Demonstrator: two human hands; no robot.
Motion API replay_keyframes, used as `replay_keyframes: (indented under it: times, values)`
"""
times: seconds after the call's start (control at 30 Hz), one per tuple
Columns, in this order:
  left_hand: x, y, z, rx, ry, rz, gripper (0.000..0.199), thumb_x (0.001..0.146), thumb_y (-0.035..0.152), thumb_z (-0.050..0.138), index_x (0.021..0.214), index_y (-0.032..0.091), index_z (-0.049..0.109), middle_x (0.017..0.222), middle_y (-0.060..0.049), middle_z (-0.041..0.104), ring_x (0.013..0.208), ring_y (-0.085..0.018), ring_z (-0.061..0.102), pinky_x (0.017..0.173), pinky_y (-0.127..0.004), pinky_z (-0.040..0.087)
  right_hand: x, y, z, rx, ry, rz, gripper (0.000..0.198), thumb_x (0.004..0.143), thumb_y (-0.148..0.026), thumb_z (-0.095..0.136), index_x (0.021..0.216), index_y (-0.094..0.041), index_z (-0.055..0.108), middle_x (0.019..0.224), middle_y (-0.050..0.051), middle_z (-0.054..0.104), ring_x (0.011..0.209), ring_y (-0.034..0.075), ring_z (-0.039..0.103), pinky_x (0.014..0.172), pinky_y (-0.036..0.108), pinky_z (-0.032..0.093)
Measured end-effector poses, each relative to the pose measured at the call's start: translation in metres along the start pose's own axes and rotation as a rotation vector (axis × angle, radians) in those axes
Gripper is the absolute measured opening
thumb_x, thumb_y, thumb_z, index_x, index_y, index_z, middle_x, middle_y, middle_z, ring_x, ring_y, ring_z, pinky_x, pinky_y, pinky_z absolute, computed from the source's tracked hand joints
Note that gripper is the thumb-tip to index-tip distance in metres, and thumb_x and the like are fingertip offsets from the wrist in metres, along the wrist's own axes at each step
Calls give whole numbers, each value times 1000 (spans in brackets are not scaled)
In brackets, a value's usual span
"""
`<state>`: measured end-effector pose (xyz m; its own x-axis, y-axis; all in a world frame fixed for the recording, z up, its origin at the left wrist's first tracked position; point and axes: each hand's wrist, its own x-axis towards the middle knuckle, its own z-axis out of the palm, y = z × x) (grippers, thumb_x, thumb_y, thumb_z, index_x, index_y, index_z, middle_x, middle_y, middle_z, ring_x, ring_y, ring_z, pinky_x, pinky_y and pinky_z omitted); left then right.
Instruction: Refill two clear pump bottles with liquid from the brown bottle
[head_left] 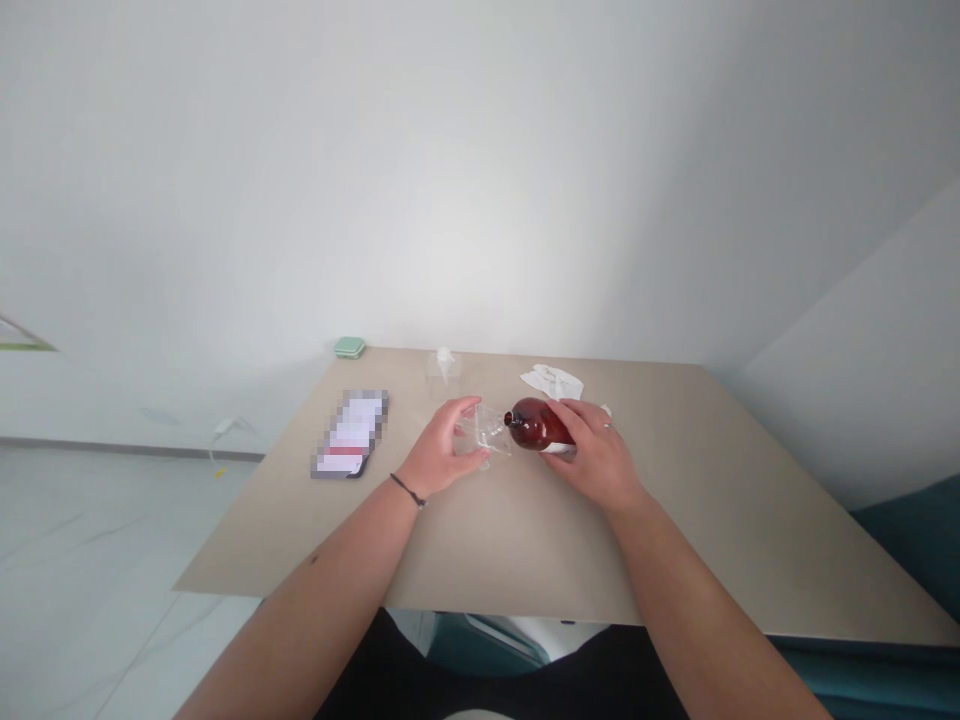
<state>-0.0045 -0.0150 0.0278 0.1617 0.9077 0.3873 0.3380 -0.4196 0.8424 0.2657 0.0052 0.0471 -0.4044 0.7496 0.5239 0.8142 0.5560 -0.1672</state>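
Note:
Between the fingers and thumb of my left hand (439,450) is a clear, angular plastic container (484,430), its outline hard to make out against the table. My right hand (596,450) wraps around a dark red-brown bottle (532,424) with a pale label partly under the fingers. The bottle lies tipped on its side, uncapped, its neck pointing left at the container's near edge. I cannot tell whether the two touch or whether liquid is flowing.
Crumpled white tissue (553,381) lies behind the bottle. A clear bottle with a white top (444,368) stands at the back of the beige table (517,560). On the left are a phone (350,434) and a small green case (349,347). A white wall rises behind.

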Motion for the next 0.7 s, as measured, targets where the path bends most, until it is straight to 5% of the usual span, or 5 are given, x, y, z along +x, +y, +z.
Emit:
replay_keyframes:
  times: [0.7]
  values:
    - [3,-4,5,-47,-32,-102,65,73,26,76,132,22,50,134,-12,56,127,-31,54,95,-43,49,10,1,-12,-146,-59,-86,61,81,-29,65,140,-28,52,133,13,59,122,35,55,101,52,48]
